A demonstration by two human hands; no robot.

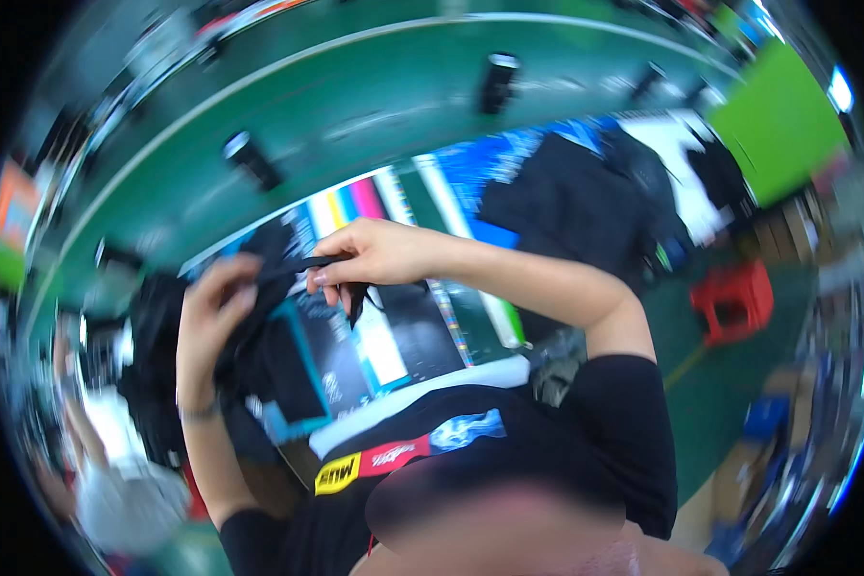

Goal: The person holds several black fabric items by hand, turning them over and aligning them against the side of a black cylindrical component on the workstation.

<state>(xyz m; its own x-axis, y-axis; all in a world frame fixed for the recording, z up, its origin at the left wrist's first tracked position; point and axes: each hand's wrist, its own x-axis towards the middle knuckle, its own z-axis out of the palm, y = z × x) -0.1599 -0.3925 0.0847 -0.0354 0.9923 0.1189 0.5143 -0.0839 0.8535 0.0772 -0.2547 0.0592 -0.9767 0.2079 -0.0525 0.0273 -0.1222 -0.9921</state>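
My right hand (353, 261) is closed on a thin black strap (319, 260) above the table, with a loose black end (358, 305) hanging below the fingers. The strap runs left toward a heap of black fabric (250, 336). Over that heap is my left hand (213, 305), its fingers bent and the thumb a little apart. Motion blurs it, so I cannot make out whether it grips the fabric.
Colourful printed sheets (422, 331) cover the table, whose near edge has a pale padded strip (422, 398). Black garments (576, 202) lie at the right. A red stool (732, 302) stands on the floor to the right. Another person (130, 504) is at the lower left.
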